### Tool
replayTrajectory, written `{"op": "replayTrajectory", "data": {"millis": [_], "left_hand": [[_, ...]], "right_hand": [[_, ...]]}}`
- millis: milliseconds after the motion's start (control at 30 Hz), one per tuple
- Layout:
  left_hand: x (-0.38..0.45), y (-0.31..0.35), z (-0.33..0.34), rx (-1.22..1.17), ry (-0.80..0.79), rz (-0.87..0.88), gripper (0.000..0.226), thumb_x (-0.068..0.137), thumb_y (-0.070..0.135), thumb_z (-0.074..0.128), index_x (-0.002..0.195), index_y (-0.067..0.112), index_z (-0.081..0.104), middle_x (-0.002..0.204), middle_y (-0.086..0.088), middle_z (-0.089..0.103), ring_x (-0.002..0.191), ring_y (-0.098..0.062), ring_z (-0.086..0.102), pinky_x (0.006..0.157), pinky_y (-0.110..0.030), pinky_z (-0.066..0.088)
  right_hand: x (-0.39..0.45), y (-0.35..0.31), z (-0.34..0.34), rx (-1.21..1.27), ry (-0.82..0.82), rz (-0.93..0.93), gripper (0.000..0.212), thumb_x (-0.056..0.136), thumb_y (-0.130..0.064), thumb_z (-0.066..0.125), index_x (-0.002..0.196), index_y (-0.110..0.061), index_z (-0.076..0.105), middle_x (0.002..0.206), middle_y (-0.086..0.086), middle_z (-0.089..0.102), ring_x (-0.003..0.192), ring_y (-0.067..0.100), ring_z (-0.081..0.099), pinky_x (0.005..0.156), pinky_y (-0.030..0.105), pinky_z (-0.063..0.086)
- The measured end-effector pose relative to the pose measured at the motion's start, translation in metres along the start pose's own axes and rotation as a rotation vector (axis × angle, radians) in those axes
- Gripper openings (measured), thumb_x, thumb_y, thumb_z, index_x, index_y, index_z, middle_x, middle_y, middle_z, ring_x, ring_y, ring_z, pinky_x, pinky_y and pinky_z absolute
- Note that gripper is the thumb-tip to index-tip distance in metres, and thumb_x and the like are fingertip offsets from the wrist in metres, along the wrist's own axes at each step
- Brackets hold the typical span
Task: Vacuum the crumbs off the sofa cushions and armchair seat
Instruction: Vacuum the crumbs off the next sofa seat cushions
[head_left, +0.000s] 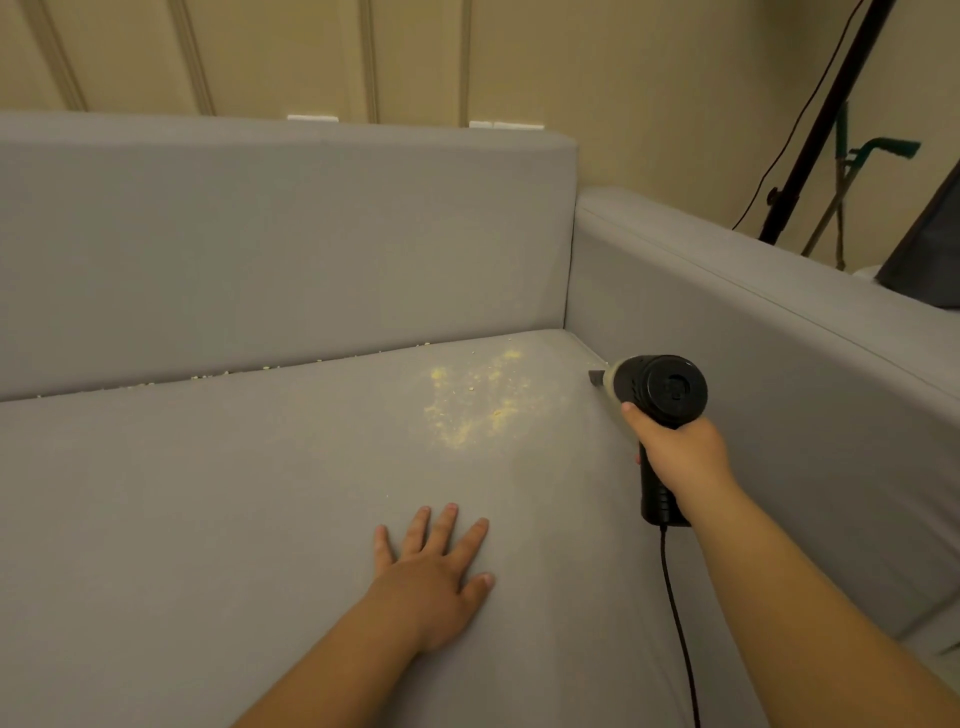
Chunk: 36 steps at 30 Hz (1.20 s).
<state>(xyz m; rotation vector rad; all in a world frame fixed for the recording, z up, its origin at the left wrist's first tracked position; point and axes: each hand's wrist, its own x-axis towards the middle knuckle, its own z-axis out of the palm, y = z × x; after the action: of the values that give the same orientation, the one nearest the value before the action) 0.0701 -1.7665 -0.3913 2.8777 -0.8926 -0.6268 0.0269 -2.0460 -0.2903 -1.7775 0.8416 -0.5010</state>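
A patch of yellow crumbs (480, 397) lies on the grey sofa seat cushion (208, 493) near the right corner. More crumbs (234, 370) line the seam under the backrest. My right hand (675, 452) grips the handle of a black handheld vacuum (660, 389). Its nozzle tip points at the crevice beside the right armrest, just right of the crumb patch. My left hand (436, 566) rests flat on the cushion with fingers spread, in front of the crumbs.
The grey backrest (285, 234) rises behind the seat and the grey armrest (779, 332) borders it on the right. The vacuum's black cord (675, 623) hangs down across the seat. A black stand (826, 119) and a dark object (930, 249) sit beyond the armrest.
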Motion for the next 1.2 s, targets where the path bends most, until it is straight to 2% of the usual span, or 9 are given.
{"op": "replayTrajectory", "data": {"millis": [167, 300, 433, 500, 567, 667, 767, 1000, 1200], "left_hand": [[0.002, -0.001, 0.002, -0.011, -0.003, 0.007, 0.064, 0.104, 0.067, 0.017, 0.158, 0.054, -0.015, 0.17, 0.011, -0.024, 0.156, -0.022, -0.026, 0.119, -0.066, -0.017], [0.003, -0.002, 0.006, -0.022, 0.006, 0.011, 0.064, 0.103, 0.067, 0.017, 0.157, 0.055, -0.016, 0.169, 0.011, -0.026, 0.155, -0.021, -0.028, 0.118, -0.066, -0.019], [0.003, -0.003, 0.007, -0.024, 0.002, 0.007, 0.064, 0.104, 0.067, 0.017, 0.157, 0.055, -0.016, 0.169, 0.011, -0.027, 0.155, -0.021, -0.029, 0.117, -0.066, -0.02], [0.003, -0.002, 0.007, -0.023, 0.007, 0.008, 0.064, 0.104, 0.067, 0.017, 0.157, 0.055, -0.016, 0.169, 0.011, -0.027, 0.155, -0.021, -0.029, 0.117, -0.066, -0.02], [0.003, -0.001, 0.007, -0.026, 0.013, 0.006, 0.064, 0.103, 0.067, 0.017, 0.157, 0.055, -0.016, 0.169, 0.011, -0.027, 0.155, -0.021, -0.029, 0.117, -0.066, -0.021], [0.003, -0.002, 0.007, -0.028, -0.004, 0.004, 0.065, 0.103, 0.068, 0.017, 0.157, 0.055, -0.016, 0.169, 0.011, -0.028, 0.154, -0.021, -0.03, 0.116, -0.066, -0.022], [0.003, -0.003, 0.004, -0.031, -0.021, 0.007, 0.066, 0.103, 0.068, 0.018, 0.157, 0.054, -0.016, 0.168, 0.011, -0.029, 0.154, -0.022, -0.031, 0.116, -0.066, -0.022], [0.001, 0.0, 0.002, -0.03, -0.012, 0.002, 0.066, 0.103, 0.069, 0.017, 0.158, 0.054, -0.016, 0.169, 0.01, -0.028, 0.155, -0.022, -0.029, 0.117, -0.065, -0.022], [0.001, -0.001, 0.007, -0.027, 0.041, 0.007, 0.066, 0.102, 0.07, 0.016, 0.158, 0.054, -0.016, 0.169, 0.01, -0.026, 0.155, -0.023, -0.027, 0.117, -0.066, -0.021]], "right_hand": [[0.025, -0.012, 0.012, -0.003, -0.014, -0.032, 0.033, 0.093, -0.042, 0.077, 0.116, -0.02, 0.069, 0.097, 0.001, 0.069, 0.097, 0.026, 0.065, 0.085, 0.037, 0.051], [0.032, -0.007, 0.026, -0.041, -0.027, -0.068, 0.045, 0.091, -0.043, 0.079, 0.13, -0.022, 0.068, 0.115, 0.003, 0.07, 0.108, 0.026, 0.064, 0.092, 0.037, 0.052], [0.027, 0.003, 0.029, 0.043, 0.016, -0.027, 0.029, 0.092, -0.043, 0.078, 0.112, -0.028, 0.065, 0.102, -0.005, 0.067, 0.099, 0.022, 0.062, 0.088, 0.037, 0.049], [0.022, 0.008, 0.026, 0.074, 0.046, -0.013, 0.022, 0.092, -0.043, 0.078, 0.099, -0.026, 0.067, 0.096, 0.003, 0.07, 0.093, 0.026, 0.066, 0.087, 0.04, 0.054], [0.014, 0.005, 0.021, 0.068, 0.04, -0.005, 0.024, 0.092, -0.043, 0.077, 0.096, -0.02, 0.069, 0.091, 0.012, 0.073, 0.088, 0.03, 0.069, 0.084, 0.044, 0.057], [-0.003, -0.005, 0.008, 0.019, 0.0, 0.013, 0.028, 0.093, -0.039, 0.077, 0.09, -0.012, 0.07, 0.082, 0.016, 0.073, 0.081, 0.031, 0.07, 0.079, 0.041, 0.057], [-0.025, -0.01, -0.011, -0.062, -0.045, 0.004, 0.027, 0.093, -0.034, 0.076, 0.093, -0.008, 0.071, 0.081, 0.016, 0.074, 0.08, 0.031, 0.071, 0.066, 0.032, 0.052], [-0.063, -0.012, -0.024, -0.098, -0.096, -0.016, 0.026, 0.09, -0.034, 0.079, 0.089, -0.008, 0.073, 0.076, 0.013, 0.074, 0.082, 0.036, 0.075, 0.078, 0.044, 0.06], [-0.074, -0.004, -0.018, -0.074, -0.085, -0.033, 0.025, 0.092, -0.034, 0.077, 0.093, -0.011, 0.072, 0.079, 0.013, 0.074, 0.081, 0.032, 0.073, 0.067, 0.035, 0.056]]}}
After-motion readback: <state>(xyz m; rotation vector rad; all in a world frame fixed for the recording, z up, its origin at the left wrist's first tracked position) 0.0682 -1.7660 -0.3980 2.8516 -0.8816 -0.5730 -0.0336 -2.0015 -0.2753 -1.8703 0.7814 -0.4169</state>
